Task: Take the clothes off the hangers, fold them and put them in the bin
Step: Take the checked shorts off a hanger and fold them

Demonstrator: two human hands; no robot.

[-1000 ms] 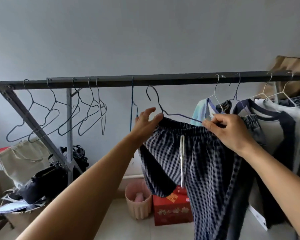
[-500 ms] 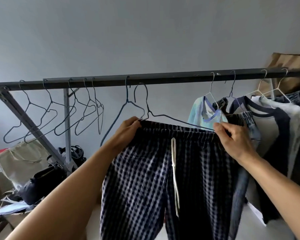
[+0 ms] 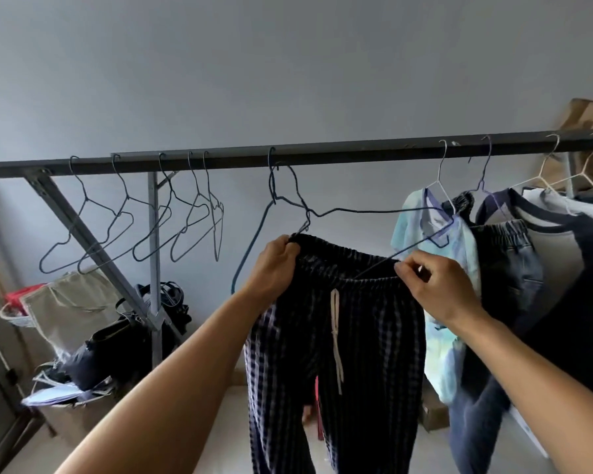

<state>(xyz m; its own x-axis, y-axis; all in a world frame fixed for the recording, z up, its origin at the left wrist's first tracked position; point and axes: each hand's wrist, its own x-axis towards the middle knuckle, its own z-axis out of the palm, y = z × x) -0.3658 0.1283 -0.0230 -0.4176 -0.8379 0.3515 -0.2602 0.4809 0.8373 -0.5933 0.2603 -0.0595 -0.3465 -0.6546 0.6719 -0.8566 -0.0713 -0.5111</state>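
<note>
Dark checked trousers point(image 3: 336, 354) with a white drawstring hang in front of me. My left hand point(image 3: 276, 265) grips the left end of the waistband, and my right hand point(image 3: 435, 289) pinches the right end. A blue wire hanger point(image 3: 356, 211) hooked on the dark rail point(image 3: 356, 155) sits just above the waistband; its lower wire runs down to my right hand's fingers. More clothes hang to the right: a tie-dye shirt point(image 3: 439, 234), jeans point(image 3: 504, 268) and a raglan top point(image 3: 569, 241).
Several bare wire hangers point(image 3: 134, 230) hang on the rail's left part. Bags and clutter point(image 3: 83, 336) lie on the floor at the left beside the rack's legs. A brown bag point(image 3: 589, 124) is at the upper right. The bin is hidden behind the trousers.
The trousers have come down off the hanger's shoulders and now hang below it from both hands. The hanger's hook now sits on the rail. The view has tilted slightly.
</note>
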